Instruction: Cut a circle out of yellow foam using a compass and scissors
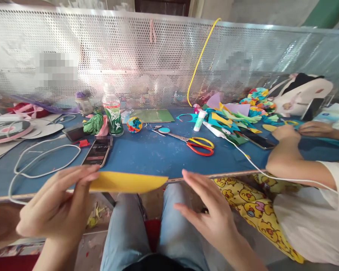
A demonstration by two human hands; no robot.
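Observation:
My left hand (56,205) pinches the left end of a yellow paper piece (127,181), held flat just in front of the blue table's near edge (147,154). My right hand (207,209) hovers to the right of the paper with fingers stretched out, touching nothing. Both hands are above my jeans-clad lap. A black phone (96,152) lies on the table right behind the left hand.
Red-and-yellow scissors (196,145), a glue tube (199,120), a plastic bottle (112,111), a colourful paper ball (134,124) and a white cable (42,162) lie on the table. Another person's arms (288,154) work at the right by a heap of coloured paper (234,116). A perforated metal screen (158,56) stands behind.

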